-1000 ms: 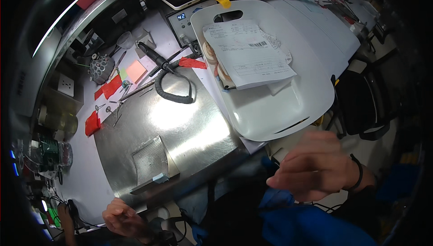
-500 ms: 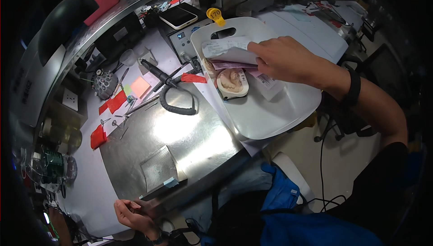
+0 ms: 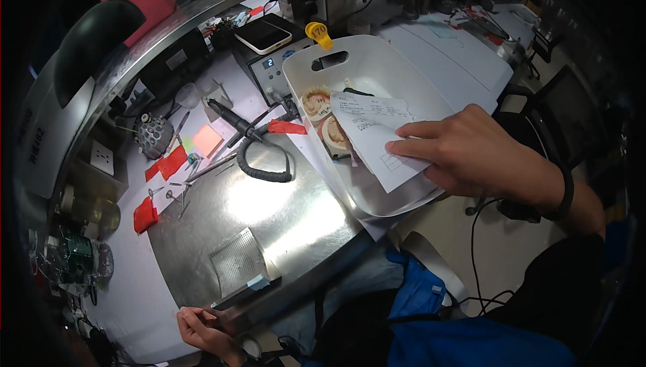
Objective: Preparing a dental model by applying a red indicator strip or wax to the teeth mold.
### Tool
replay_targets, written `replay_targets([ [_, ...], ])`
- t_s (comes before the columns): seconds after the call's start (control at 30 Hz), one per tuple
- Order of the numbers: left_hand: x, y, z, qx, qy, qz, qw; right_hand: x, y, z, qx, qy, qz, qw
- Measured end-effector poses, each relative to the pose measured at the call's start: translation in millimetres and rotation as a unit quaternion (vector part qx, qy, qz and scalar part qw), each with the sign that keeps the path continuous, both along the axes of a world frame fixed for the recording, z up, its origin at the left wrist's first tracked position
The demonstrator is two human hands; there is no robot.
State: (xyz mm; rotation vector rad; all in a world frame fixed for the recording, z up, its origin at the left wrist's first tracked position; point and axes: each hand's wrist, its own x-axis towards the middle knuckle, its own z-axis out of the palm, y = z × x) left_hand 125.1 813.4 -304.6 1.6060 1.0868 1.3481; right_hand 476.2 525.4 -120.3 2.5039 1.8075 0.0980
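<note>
Right hand [image 3: 464, 150] pinches the paper [image 3: 378, 128] over the tray [image 3: 390, 54], shifted toward its near end within half a second; the far dental model [image 3: 315, 103] is bared, presumably easier to reach, the near model [image 3: 333, 134] part-covered. Left hand [image 3: 205, 333] loosely curled, apparently empty.

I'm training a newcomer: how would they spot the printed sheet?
Up and right of the shiny metal plate sits the white bin. Over it, partly hiding pale dental casts, is the printed sheet. Unlike them, it's thin paper, held by the right hand.
</note>
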Motion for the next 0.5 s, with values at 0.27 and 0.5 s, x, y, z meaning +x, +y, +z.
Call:
replay_targets([
  [0.27, 1, -2, -2, -0.003, -0.014, -0.024, 1.000, 4, 20, -2, -0.152, 0.176, -0.044, 0.972],
  [0.5, -3, -1, -4, -0.003, -0.009, -0.040, 0.999, 16, 12, -32, -0.129, 0.367, -0.050, 0.920],
])
